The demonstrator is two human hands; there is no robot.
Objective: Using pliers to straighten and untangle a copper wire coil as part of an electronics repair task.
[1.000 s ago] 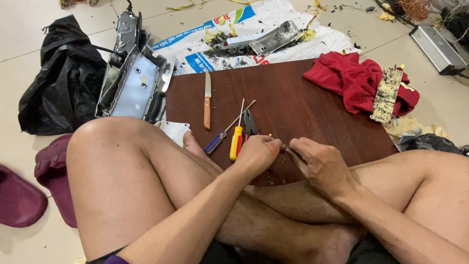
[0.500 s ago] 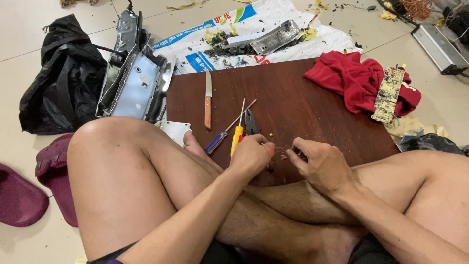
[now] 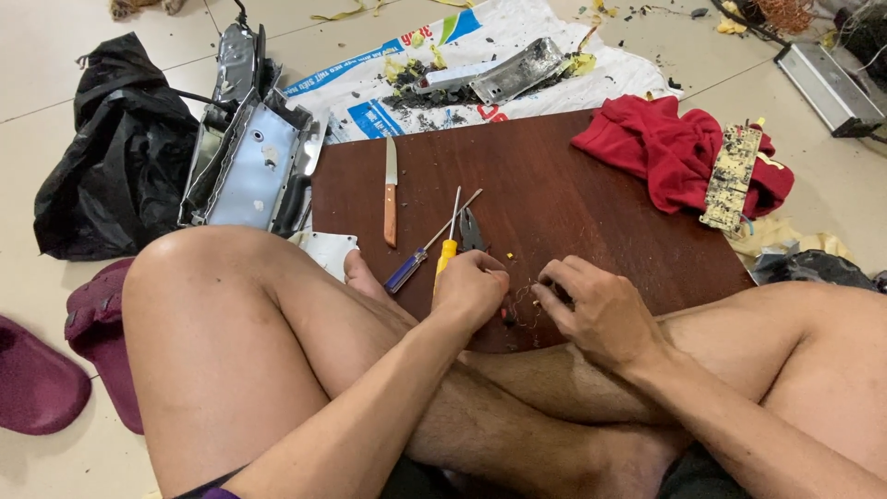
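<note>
My left hand [image 3: 471, 288] is curled into a fist at the near edge of the dark brown wooden board [image 3: 591, 194]. My right hand [image 3: 596, 310] faces it a few centimetres away, fingers bent inward. Between them lies a small tangle of thin copper-coloured wire [image 3: 527, 300], and both hands pinch at its ends. A bit of red shows under my left fingers; what it is stays hidden. Just beyond my left hand lie a yellow-handled screwdriver [image 3: 446, 254], a blue-handled screwdriver [image 3: 407, 271] and dark pliers [image 3: 472, 229].
A wooden-handled knife [image 3: 391, 189] lies on the board's left part. A red cloth [image 3: 670, 148] with a circuit board [image 3: 732, 176] sits at right. An opened metal casing [image 3: 245, 157], a black bag [image 3: 111, 148], printed sacking with debris [image 3: 480, 74] and maroon slippers [image 3: 55, 370] surround my crossed legs.
My hands were joined, then drew slightly apart with wire stretched between them. Now both have dropped nearer the board's front edge, around the wire tangle.
</note>
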